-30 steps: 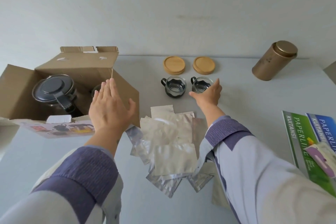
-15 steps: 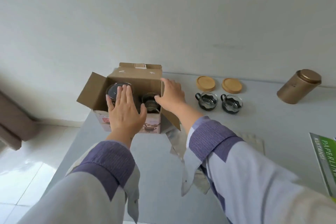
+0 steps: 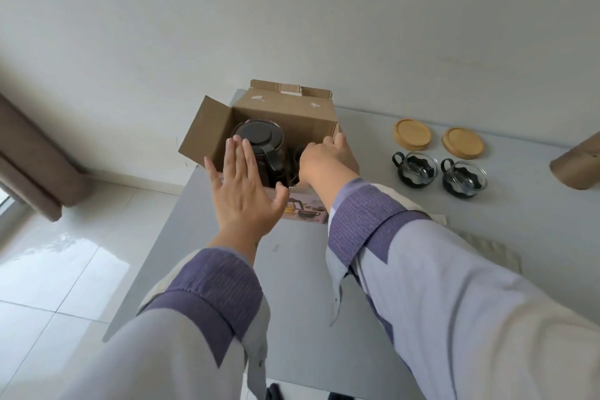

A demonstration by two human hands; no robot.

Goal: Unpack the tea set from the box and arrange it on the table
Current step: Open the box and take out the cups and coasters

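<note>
Grey table (image 3: 324, 286), left hand (image 3: 246, 191) flat, right hand (image 3: 328, 161) in box (image 3: 285, 114)

One cardboard box (image 3: 285, 114), open. One dark-lidded teapot (image 3: 258, 136) inside it; beside the teapot one more dark item, too hidden to name. Two glass cups with black handles (image 3: 415, 169) (image 3: 465, 176) on the table (image 3: 324, 302). Two round wooden coasters (image 3: 411, 134) (image 3: 463, 142) behind the cups. One tan cylindrical canister (image 3: 576, 167), cut by the right edge. Two hands: left hand (image 3: 245, 195), right hand (image 3: 328, 157).
</note>
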